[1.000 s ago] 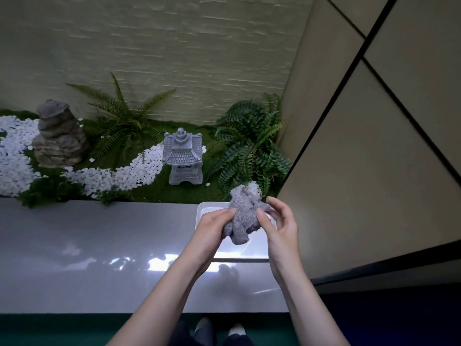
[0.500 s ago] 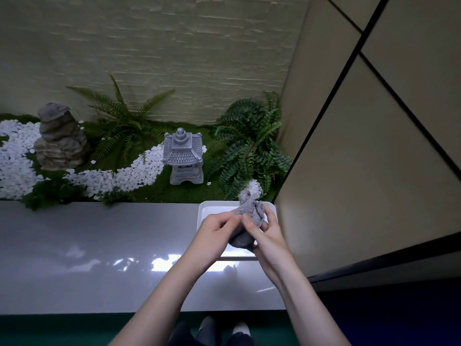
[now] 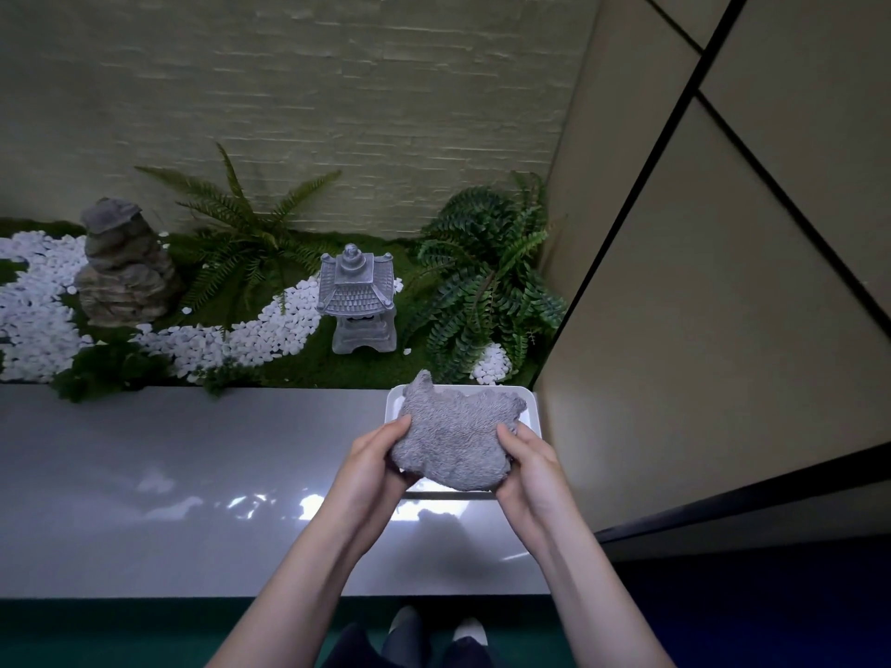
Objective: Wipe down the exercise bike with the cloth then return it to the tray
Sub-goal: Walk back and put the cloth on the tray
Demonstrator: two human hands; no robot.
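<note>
Spreading cloth (image 3: 453, 441), bunched earlier, flat above tray (image 3: 529, 419).

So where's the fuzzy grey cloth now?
In the head view, the grey cloth is right of centre, held by the left hand and right hand over the white tray.

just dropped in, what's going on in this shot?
A person holds a grey cloth spread out between both hands, directly over a white tray at the right end of a glossy ledge. The left hand grips its left edge, the right hand its right edge. Whether the cloth touches the tray can't be told. A stone lantern stands in the garden bed behind the ledge.
</note>
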